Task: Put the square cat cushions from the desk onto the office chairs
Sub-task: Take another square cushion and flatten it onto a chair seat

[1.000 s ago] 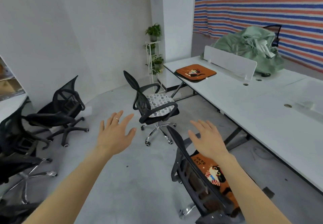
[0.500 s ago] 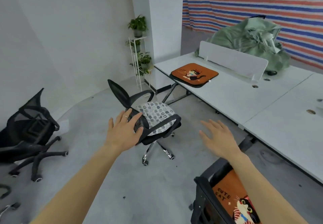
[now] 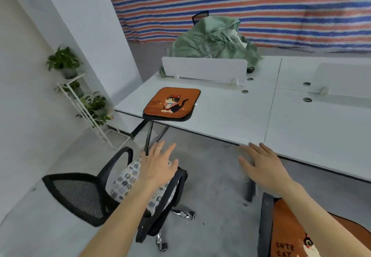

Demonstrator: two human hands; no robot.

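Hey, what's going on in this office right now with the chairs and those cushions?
A person is moving cat cushions from the desk onto office chairs. Both the left hand and the right hand are open and empty, stretched forward. One orange cat cushion lies on the desk near its edge. The chair on the left has a patterned cushion; the chair at lower right holds another orange cat cushion.

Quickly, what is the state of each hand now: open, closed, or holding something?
Left hand: open, fingers spread, holding nothing.
Right hand: open, fingers spread, holding nothing.
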